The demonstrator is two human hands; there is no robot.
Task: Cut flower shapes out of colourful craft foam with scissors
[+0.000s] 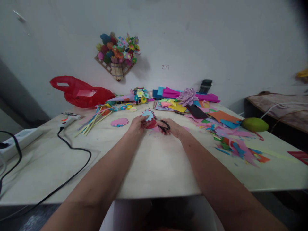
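Over the middle of the table, my left hand pinches a light-blue scalloped paper piece together with a red piece of paper. My right hand is closed on black-handled scissors, whose blades point away from me beside the red paper. Whether the blades touch the paper I cannot make out. Bits of pink paper lie on the table under both hands. To the left rests a pink scalloped paper piece with blue showing beneath its edge.
A glue gun with a black cable lies left, near a white power strip. Behind are a red plastic bag, thin sticks and paper flowers. On the right are paper scraps, a dark phone and a green mango-like fruit.
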